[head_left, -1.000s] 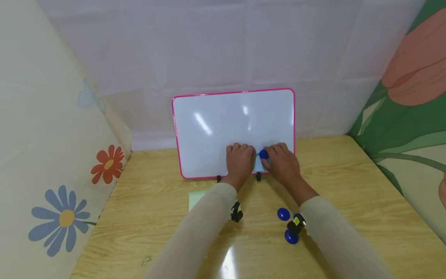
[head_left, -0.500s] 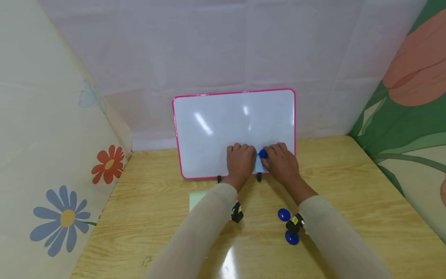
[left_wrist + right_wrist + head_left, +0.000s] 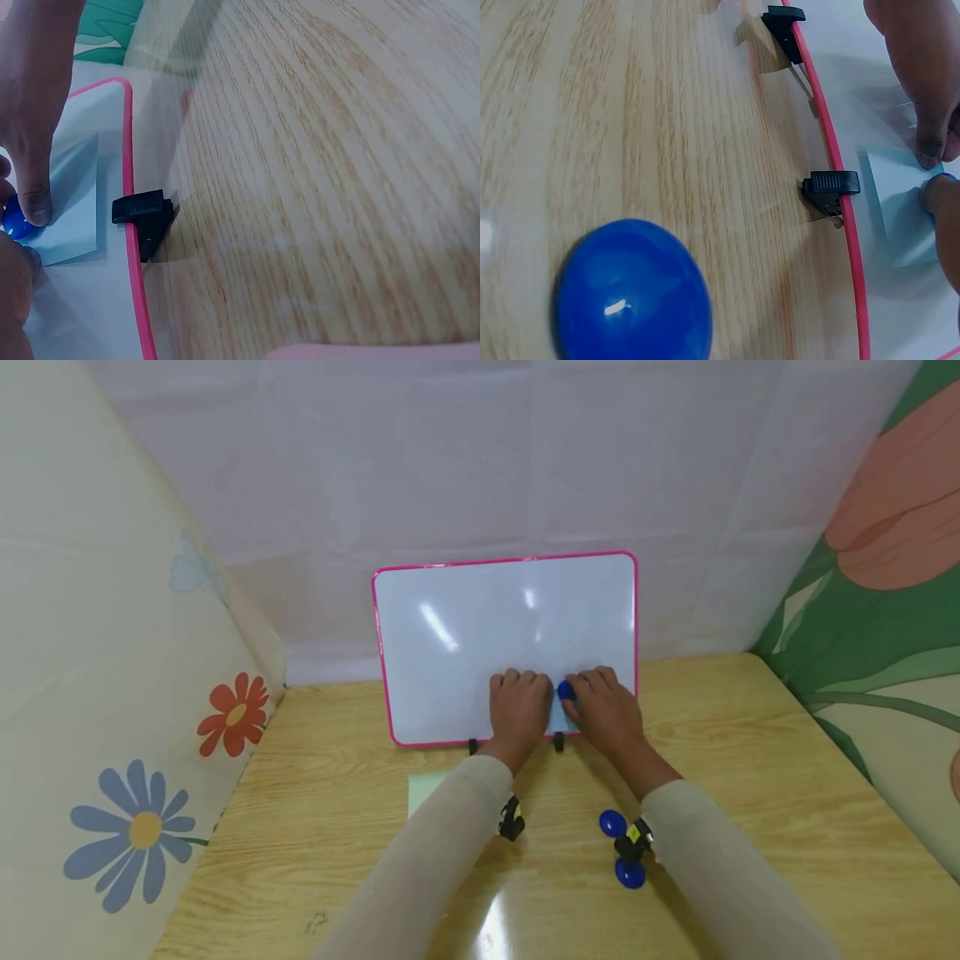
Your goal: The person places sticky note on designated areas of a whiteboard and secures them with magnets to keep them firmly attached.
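Observation:
A pink-framed whiteboard (image 3: 465,635) leans upright at the back of the table. Low on its right side lies a light blue paper note (image 3: 75,202), flat against the board. My left hand (image 3: 519,714) holds the note's upper left part, thumb tip on the paper and fingers curled beside it. With thumb and fingers my right hand (image 3: 606,714) grips a round blue magnet (image 3: 566,691) at the note's upper edge. In the left wrist view the right thumb touches both magnet and paper. The hands cover part of the note.
Two more blue magnets (image 3: 612,823) (image 3: 630,872) show on the table (image 3: 705,735) near the right wrist camera. A pale green paper (image 3: 425,789) lies partly under the left sleeve. Black clips (image 3: 558,742) (image 3: 472,746) support the board's lower edge. Flowered walls stand at both sides.

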Demonstrator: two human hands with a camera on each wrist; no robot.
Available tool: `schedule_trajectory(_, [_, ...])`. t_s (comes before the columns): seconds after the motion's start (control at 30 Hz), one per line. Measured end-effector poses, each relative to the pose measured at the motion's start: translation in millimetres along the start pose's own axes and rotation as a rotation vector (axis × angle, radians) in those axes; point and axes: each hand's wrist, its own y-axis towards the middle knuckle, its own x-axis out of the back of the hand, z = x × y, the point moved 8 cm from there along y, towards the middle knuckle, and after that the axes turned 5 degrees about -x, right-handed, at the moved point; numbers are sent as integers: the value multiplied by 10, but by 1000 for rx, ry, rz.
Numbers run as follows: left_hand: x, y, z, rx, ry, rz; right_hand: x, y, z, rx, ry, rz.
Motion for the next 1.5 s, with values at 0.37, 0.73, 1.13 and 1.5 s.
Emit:
schedule_trajectory(0.37, [-15, -5, 4, -1, -10, -25, 11, 14, 15, 24, -11, -32])
schedule_trajectory(0.73, [5, -55, 34, 0, 2, -58, -16, 6, -14, -11, -7, 12])
schedule_trajectory(1.13, [110, -199, 12, -61, -47, -55, 25, -112, -190, -119, 2, 68])
schedule_trajectory(1.5, [396, -489, 159, -73, -143, -22, 113, -330, -347, -219, 85, 96])
